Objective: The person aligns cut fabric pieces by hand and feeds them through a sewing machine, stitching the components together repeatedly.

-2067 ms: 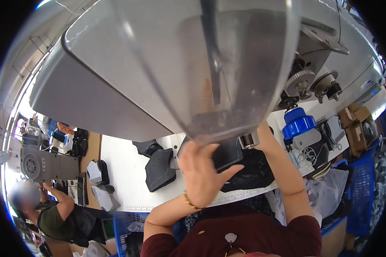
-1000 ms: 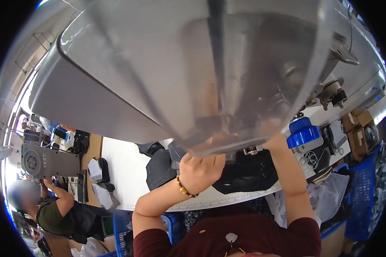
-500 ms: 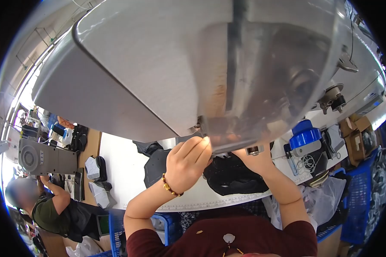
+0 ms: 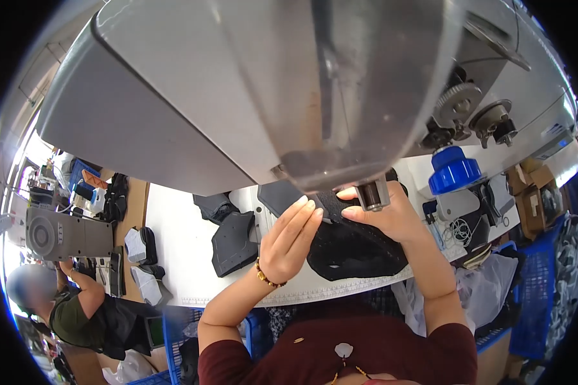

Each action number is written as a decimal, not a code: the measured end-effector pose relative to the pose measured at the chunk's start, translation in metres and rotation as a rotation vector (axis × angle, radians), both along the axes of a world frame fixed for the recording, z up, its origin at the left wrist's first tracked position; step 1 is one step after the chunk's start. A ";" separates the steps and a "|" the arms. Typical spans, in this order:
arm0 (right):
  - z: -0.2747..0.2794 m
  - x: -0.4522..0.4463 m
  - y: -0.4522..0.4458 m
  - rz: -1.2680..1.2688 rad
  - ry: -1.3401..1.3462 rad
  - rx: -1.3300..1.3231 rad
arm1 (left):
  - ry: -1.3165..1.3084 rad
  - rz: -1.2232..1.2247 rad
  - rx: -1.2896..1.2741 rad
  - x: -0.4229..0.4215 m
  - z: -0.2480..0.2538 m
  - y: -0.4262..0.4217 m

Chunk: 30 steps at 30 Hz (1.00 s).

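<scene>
A grey sewing machine [image 4: 173, 83] with a clear plastic guard [image 4: 359, 144] fills the upper view. Below its head, my right hand [image 4: 392, 215] grips a black fabric piece [image 4: 356, 247], thumb on top and index finger apart from it. My left hand [image 4: 289, 244] is at the left side of this piece, its fingers straight and close together; its thumb is hidden. Whether its fingertips touch the fabric I cannot tell. Part of the fabric and the needle area are hidden behind the guard. Dark cut pieces [image 4: 234, 244] lie left of my left hand.
A white table [image 4: 180, 256] has a ruler strip along its front edge. A blue knob [image 4: 455, 172] hangs at the right of the machine. Blue crates [image 4: 536, 289] and cardboard boxes [image 4: 533, 208] stand right. Another person [image 4: 77, 314] works at a machine on the left.
My view has shifted, showing more beneath the machine. My left hand's fingers have straightened and sit lower, clear of the guard. My right hand's thumb and index finger now show on the black fabric.
</scene>
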State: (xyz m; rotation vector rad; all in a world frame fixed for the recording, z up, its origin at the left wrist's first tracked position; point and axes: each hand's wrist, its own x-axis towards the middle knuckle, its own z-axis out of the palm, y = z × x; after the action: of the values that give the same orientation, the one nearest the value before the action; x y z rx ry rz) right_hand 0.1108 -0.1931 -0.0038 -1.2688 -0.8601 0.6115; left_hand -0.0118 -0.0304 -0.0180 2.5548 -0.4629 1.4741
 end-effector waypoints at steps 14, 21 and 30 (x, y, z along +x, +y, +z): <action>0.007 -0.002 -0.008 0.050 0.042 -0.020 | 0.001 -0.036 0.419 0.002 0.027 0.020; 0.014 -0.001 -0.025 0.017 -0.096 -0.219 | 0.017 -0.042 0.496 0.002 0.035 0.020; 0.006 -0.001 -0.028 -0.017 -0.254 -0.167 | 0.107 -0.078 0.537 0.001 0.042 0.021</action>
State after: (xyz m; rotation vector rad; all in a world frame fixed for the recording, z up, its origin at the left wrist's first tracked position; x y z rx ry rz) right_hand 0.1094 -0.2213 0.0017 -1.5260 -1.0223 0.5240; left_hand -0.0107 -0.0090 0.0240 2.9431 -1.0515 1.3133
